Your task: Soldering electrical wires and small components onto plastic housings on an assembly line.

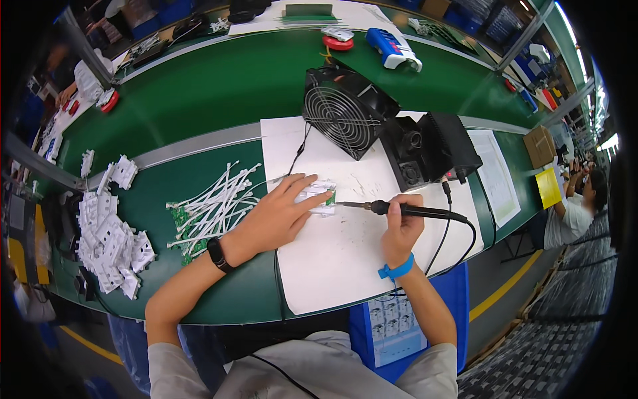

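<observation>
My left hand (287,211) lies over a small white plastic housing (324,207) on the white sheet, fingers spread and a fingertip pressing beside its green circuit board (331,197). Part of the housing is hidden under the fingers. My right hand (402,229) is closed around a soldering iron (380,207). The iron's metal tip points left and reaches the housing's right edge by the board; whether it touches cannot be made out. To the left of my left hand lies a bundle of white cables with green boards (222,203).
White plastic housings (109,243) are heaped at the left. A black fan (342,113) and a black soldering station (432,149) stand behind my hands, the iron's cable looping at right. Papers (495,179) lie beyond the station. A blue-and-white device (393,50) sits on the green surface behind.
</observation>
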### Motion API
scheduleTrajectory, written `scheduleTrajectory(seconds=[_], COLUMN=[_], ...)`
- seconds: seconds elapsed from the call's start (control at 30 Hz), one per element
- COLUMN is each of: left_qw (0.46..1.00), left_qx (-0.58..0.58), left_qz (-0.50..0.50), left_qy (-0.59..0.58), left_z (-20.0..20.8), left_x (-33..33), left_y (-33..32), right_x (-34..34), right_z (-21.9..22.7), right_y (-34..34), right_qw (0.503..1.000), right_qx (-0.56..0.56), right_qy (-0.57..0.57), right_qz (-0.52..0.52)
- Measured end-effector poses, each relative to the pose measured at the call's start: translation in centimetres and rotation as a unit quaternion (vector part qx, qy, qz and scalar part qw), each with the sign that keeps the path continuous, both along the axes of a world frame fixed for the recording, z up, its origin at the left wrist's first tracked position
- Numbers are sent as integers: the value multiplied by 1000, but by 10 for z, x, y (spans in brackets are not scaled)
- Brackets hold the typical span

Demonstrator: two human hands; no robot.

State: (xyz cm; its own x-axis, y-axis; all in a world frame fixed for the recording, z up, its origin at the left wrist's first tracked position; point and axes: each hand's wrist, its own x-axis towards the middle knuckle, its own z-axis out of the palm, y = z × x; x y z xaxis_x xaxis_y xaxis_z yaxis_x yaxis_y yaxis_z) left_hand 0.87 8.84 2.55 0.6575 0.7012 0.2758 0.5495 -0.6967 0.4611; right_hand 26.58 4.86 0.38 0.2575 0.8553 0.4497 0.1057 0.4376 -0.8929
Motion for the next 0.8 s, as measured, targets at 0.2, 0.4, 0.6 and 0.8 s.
scheduleTrajectory(seconds=[0.2,0.4,0.6,0.8], left_qw=[1000,1000,1000,1000], left_qx=[-10,-18,11,-6], left_qz=[-2,-3,-1,6], left_qy=[3,3,21,11], left_z=[4,4,4,-1], left_x=[1,1,1,2], left_y=[1,1,1,0], right_x=[-1,-3,-6,-6], right_z=[2,7,11,7], right_y=[2,1,-1,4], right_qw=[1000,999,997,997], right_qx=[-12,-34,-59,-72], right_qy=[-19,-39,-41,4], right_qz=[12,14,20,-3])
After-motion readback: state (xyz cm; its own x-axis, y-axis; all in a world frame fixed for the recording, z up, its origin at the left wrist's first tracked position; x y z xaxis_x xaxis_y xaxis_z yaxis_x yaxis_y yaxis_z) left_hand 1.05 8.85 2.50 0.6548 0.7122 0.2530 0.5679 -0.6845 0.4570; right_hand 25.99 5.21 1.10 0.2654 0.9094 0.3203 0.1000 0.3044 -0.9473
